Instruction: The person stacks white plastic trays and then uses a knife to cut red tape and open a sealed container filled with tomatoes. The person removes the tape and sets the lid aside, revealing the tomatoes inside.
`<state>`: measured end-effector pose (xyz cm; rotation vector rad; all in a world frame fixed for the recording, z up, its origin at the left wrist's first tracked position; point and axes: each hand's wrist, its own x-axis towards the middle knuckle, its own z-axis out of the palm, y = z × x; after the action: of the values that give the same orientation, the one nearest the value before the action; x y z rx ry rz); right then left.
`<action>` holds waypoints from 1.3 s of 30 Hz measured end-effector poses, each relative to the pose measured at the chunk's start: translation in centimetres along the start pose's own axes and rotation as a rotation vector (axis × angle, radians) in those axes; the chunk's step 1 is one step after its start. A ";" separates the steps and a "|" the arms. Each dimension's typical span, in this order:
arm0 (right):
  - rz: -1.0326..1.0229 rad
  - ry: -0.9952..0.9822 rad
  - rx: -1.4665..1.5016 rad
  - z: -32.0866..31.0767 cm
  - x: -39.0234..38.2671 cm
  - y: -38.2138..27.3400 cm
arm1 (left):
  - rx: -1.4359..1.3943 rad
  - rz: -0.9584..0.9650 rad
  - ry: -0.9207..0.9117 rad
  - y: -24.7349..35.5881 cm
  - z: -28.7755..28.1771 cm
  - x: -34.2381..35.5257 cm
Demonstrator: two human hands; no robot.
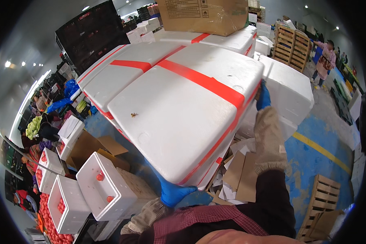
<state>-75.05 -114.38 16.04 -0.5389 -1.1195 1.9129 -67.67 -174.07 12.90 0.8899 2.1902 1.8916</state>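
Note:
A large white foam box (183, 93), its lid crossed by red tape, fills the middle of the view and lies tilted before me. My left hand (173, 193), in a blue glove, grips its near corner, the thumb along the lower edge and the other fingers partly hidden by the box. On the right side, my right hand (264, 97), also gloved in blue, holds the box edge near its far right corner. Directly under the near corner, part of another red-taped foam box (209, 173) shows. A similar taped foam box (122, 73) adjoins on the left.
A brown carton (207, 16) sits on foam boxes at the back. Black crates (93, 36) are stacked far left. Open foam boxes (110, 187) with red round produce stand lower left. Cardboard scraps (240, 171) lie below my right arm. Wooden pallets (290, 46) and a person (324, 61) are far right.

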 end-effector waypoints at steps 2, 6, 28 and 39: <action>0.009 0.079 -0.056 -2.2 -3.5 -1.2 | 0.031 -0.184 -0.119 -1.1 -1.3 -1.0; -0.074 0.165 0.063 -5.5 -12.4 -3.4 | -0.083 0.016 -0.349 -0.3 -4.9 -0.3; -0.324 0.205 0.014 -11.7 -23.1 -4.8 | -0.237 0.014 -0.100 1.8 -8.9 4.2; -0.457 0.026 0.118 -13.1 -39.5 -2.6 | -0.108 0.247 0.284 -4.0 -13.6 10.8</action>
<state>-42.61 -139.81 9.80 -0.2162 -1.0042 1.5552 -84.08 -180.72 15.18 0.9640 2.1837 2.3585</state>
